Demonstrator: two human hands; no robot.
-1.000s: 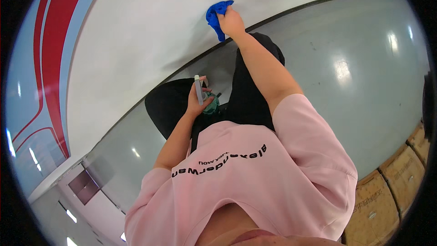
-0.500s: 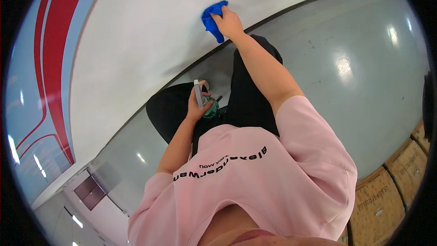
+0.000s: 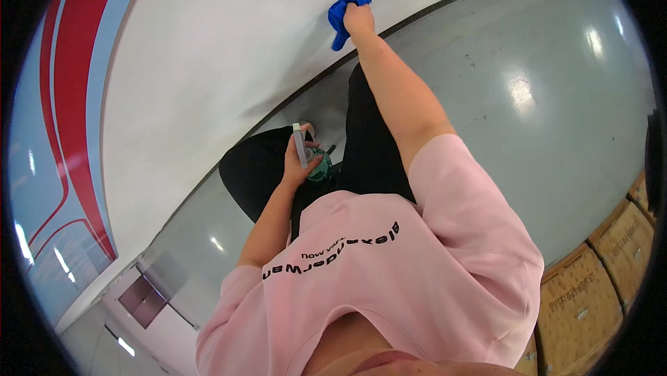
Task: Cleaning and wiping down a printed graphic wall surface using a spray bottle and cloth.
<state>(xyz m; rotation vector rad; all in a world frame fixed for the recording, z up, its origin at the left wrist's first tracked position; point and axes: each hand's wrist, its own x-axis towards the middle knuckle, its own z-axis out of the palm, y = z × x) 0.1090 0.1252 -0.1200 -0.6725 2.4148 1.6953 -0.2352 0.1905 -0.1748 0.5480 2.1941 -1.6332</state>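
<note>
The white wall [image 3: 201, 98] spreads beyond your right fingers, with the grey floor [image 3: 528, 160] off to their right. Your right hand [image 3: 359, 20] grips the blue cloth [image 3: 338, 18], which bunches under its fingers and pokes out past them leftward. Your left hand [image 3: 297, 165] holds the green bottle [image 3: 319, 173], its body right of those curled fingers, its grey spray head [image 3: 300, 145] left of them.

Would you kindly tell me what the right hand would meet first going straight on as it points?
Probably the white wall, with the blue cloth in the right hand leading; whether cloth and wall already touch is unclear.
</note>
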